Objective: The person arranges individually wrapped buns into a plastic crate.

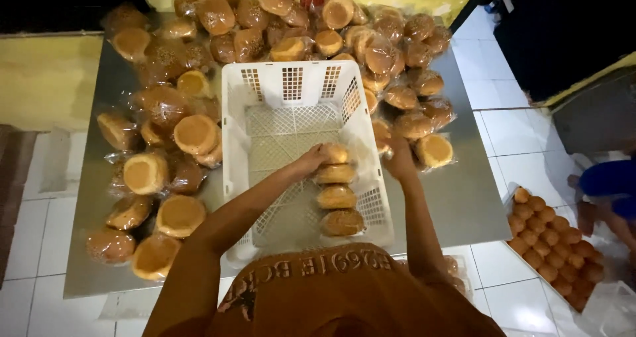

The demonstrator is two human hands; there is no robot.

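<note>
My left hand (311, 159) is inside the white crate (235, 121), fingers curled onto the top bun (336, 153) of a row of four wrapped buns (338, 198) lying along the crate's right wall. Looks like I'm touching or gripping that top bun from its left side; fingertips are hidden behind it, so I can't tell how tight. The row runs from mid-crate down toward the near edge, buns touching each other.

My right hand (399, 158) is outside the crate, just past its right wall, resting on a bagged bun (382, 133) on the table (457, 198). Fingers bent down over the plastic; pinch or flat press, can't tell.

Crate sits mid-table, its mesh floor bare apart from the row. Piles of bagged buns (179, 135) lie left of it, more (371, 39) behind and to the right, some touching the crate walls.

On the tiled floor at right, a tray of unwrapped buns (553, 244), and another person's blue sleeve (606, 178) just beside it.
</note>
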